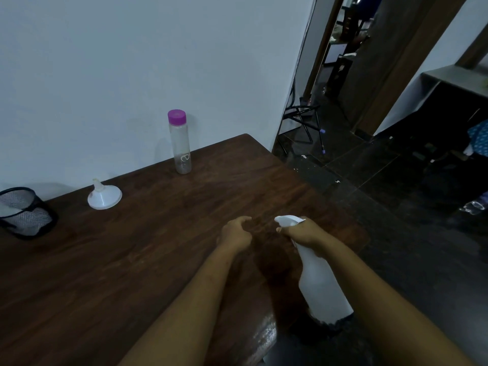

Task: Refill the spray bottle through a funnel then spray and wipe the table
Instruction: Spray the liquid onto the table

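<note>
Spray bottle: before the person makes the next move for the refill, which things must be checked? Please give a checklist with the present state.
1. Right hand grips the spray bottle at its neck: ok.
2. Left hand holds nothing, close to the spray head: ok.
3. Funnel in the spray bottle: not ok; it lies mouth down on the table.
4. Clear bottle upright by the wall, purple cap on: ok; how much it holds: cannot tell.
5. Wiping cloth ready: cannot tell; something white lies in the mesh basket.
</note>
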### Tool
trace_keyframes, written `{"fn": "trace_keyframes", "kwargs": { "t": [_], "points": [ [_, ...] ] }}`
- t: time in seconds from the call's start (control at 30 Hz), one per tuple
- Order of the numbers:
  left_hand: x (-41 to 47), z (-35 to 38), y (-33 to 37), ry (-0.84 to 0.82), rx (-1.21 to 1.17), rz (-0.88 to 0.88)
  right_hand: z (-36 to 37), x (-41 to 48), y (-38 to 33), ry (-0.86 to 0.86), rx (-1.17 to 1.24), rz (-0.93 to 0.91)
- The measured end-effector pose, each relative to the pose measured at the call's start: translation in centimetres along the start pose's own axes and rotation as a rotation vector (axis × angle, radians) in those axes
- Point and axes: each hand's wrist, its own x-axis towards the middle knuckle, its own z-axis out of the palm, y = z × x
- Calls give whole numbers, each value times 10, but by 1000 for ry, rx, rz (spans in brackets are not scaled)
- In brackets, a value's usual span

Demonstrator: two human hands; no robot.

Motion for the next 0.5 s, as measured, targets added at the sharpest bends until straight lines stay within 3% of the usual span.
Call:
{"fn": "trace_keyframes", "kwargs": {
  "t": [0.27, 0.4, 0.5],
  "points": [
    [39, -25, 12, 71, -91, -34, -20, 55, -49, -133, 62, 95],
    [67, -38, 22, 169, -141, -48, -39, 86, -94, -72, 123, -104],
    [86, -48, 30, 243, -160, -51, -47, 109, -126, 72, 155, -304]
  ]
}}
